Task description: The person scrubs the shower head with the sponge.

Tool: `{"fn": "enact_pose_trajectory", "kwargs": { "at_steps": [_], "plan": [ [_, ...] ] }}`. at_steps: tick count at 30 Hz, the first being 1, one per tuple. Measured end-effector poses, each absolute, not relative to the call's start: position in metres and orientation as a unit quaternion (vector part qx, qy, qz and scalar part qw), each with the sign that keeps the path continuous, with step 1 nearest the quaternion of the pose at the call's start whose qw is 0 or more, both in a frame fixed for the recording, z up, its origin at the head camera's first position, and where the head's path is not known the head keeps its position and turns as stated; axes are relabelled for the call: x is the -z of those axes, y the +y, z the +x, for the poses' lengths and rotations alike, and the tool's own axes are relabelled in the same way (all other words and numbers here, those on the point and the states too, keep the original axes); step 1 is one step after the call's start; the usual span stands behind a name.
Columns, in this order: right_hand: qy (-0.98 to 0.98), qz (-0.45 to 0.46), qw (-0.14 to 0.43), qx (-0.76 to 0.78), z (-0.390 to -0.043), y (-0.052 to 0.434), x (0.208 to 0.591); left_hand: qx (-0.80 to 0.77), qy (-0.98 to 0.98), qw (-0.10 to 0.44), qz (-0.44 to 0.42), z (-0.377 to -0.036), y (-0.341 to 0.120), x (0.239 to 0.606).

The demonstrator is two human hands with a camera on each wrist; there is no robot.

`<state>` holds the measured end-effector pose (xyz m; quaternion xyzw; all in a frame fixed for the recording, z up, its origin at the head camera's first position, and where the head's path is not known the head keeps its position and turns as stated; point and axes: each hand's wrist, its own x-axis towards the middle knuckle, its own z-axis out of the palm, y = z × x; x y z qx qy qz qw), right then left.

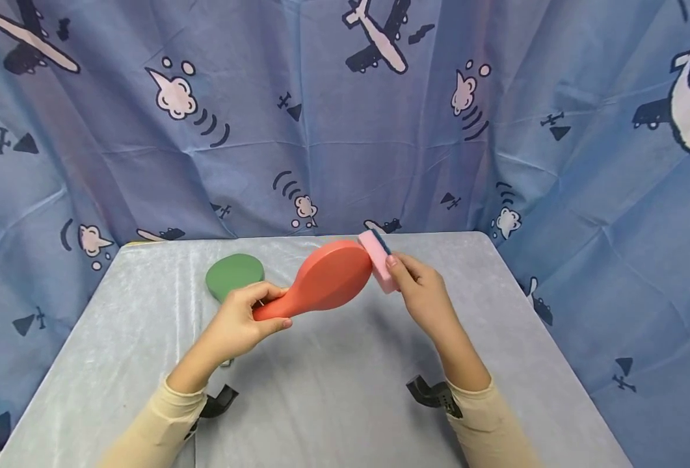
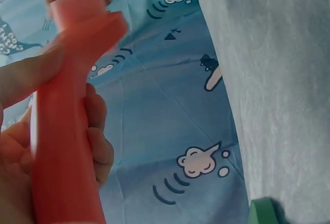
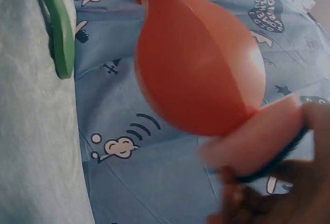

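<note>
My left hand (image 1: 240,324) grips the handle of an orange-red paddle (image 1: 335,276), raised over the table with its round head pointing right. My right hand (image 1: 426,292) pinches a pink sponge (image 1: 375,260) that has a dark blue scouring side. In the right wrist view the sponge's pink face (image 3: 258,136) meets the rim at the far end of the paddle's head (image 3: 198,64); the sponge and fingers are blurred there. The left wrist view shows fingers and thumb (image 2: 38,72) wrapped around the handle (image 2: 64,147).
A green paddle (image 1: 233,273) lies on the table left of centre, its handle mostly hidden behind my left hand and wrist. The table (image 1: 333,403) has a pale grey cloth. Behind and to the right hangs a blue curtain (image 1: 251,123) printed with planes.
</note>
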<state>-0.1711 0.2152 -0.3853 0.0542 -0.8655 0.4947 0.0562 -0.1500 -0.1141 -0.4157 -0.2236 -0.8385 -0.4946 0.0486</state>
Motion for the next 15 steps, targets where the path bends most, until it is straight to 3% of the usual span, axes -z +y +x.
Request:
{"fn": "enact_pose_trajectory", "kwargs": {
  "at_steps": [5, 12, 15],
  "plan": [
    [-0.862, 0.074, 0.114, -0.488, -0.169, 0.214, 0.384, 0.440, -0.861, 0.066, -0.247, -0.147, -0.111, 0.411],
    [-0.900, 0.000, 0.023, -0.435, -0.169, 0.219, 0.381, 0.469, -0.853, 0.061, -0.222, -0.144, -0.113, 0.404],
    [-0.906, 0.000, 0.022, -0.422, -0.169, 0.218, 0.381, 0.466, -0.853, 0.063, -0.226, -0.143, -0.113, 0.406]
  ]
}}
